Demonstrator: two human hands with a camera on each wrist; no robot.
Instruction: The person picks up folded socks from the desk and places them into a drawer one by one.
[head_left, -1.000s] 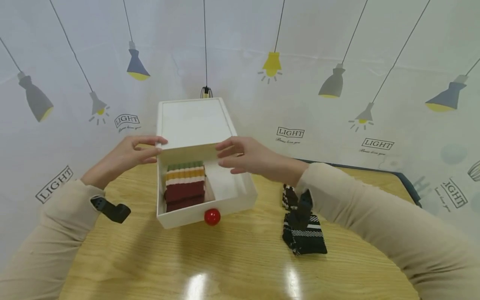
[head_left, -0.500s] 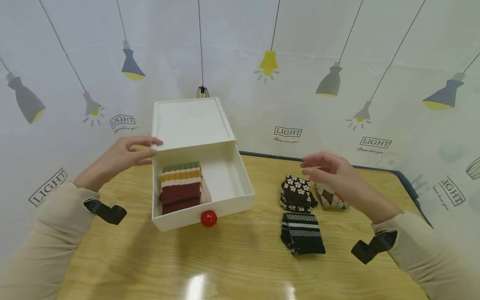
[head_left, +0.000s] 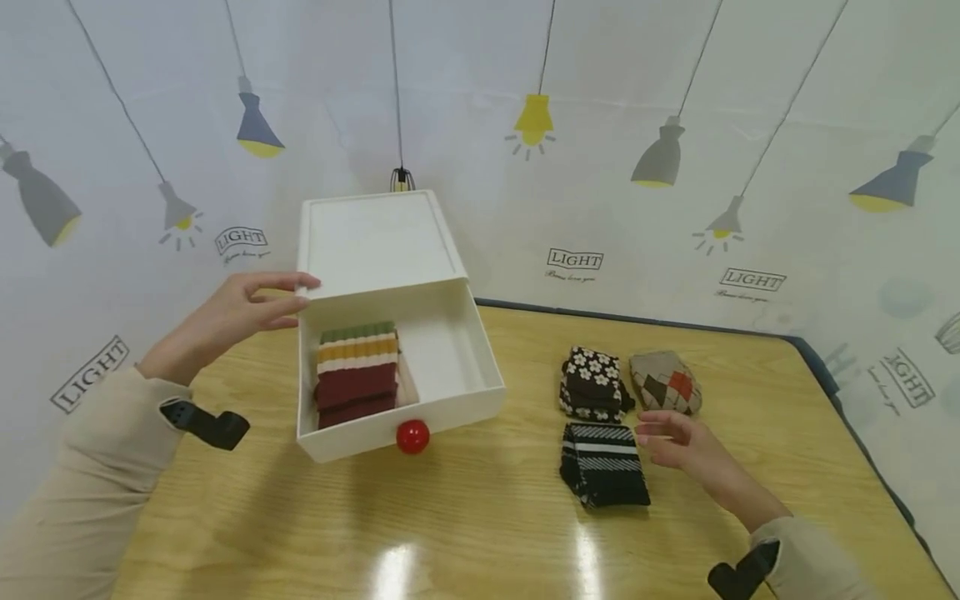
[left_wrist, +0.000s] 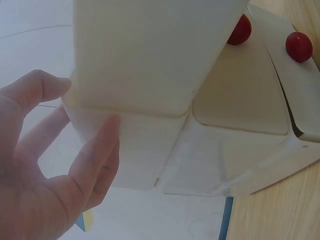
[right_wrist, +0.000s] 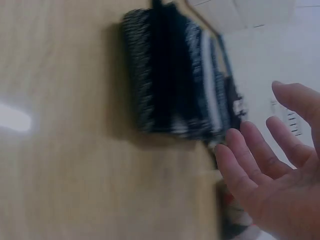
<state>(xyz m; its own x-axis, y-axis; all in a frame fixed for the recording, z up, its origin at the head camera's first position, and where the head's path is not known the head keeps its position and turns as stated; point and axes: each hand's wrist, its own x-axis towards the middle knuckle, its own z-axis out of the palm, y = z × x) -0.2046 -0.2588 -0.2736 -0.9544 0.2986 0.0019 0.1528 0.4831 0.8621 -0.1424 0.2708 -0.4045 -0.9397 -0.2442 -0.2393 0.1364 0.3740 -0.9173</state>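
White drawers (head_left: 381, 242) our left hand (head_left: 223, 321) is pinching could tip if jerked; our loose-fingered right hand (head_left: 697, 458) is hovering beside black-striped socks (head_left: 609, 471), toward the tabletop's (head_left: 487, 533) right edge.

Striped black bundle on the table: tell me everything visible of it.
The striped bundle looks like knit fabric folded into a block, black with white and patterned bands. It rests on the wooden table, just in front of the flowered bundle. The right hand is close beside it with relaxed fingers; contact is unclear.
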